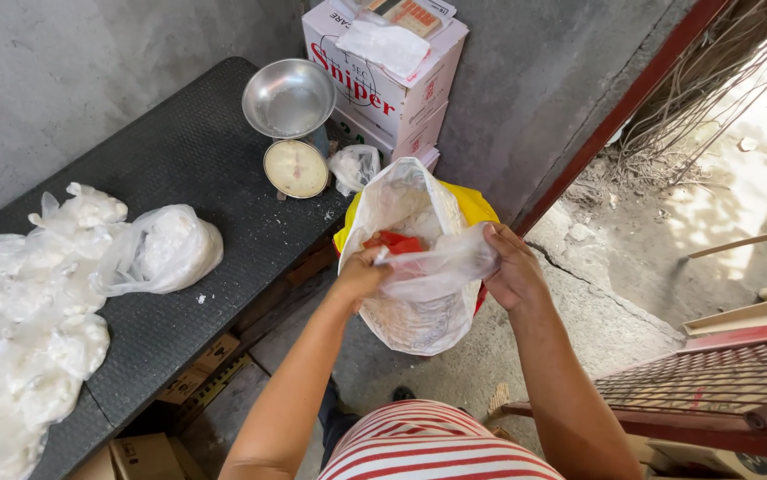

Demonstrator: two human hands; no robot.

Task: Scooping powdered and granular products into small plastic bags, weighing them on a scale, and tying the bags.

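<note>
- The left hand (361, 276) has its grip pinched on one edge of a small clear plastic bag (441, 267), with what looks like a red scoop (394, 242) just behind its fingers; whether that hand also holds the scoop I cannot tell.
- The right hand (509, 271) has its grip pressed together on the bag's opposite edge, so the bag hangs stretched between the two grips.
- The bag is thin, see-through and wrinkled, and it sits directly above the open mouth of a large white sack (414, 267), which stands on the floor just beyond both grips.
- Likely risk: the film is slippery and flimsy, so if either grip loosens, the mouth could collapse and contents spill past the sack onto the floor.
- Pulling the edges too far apart could tear the film.
- To the left of the grips, filled bags (156, 249) lie on the dark counter (214, 151) beside a weighing scale (293, 116).
</note>
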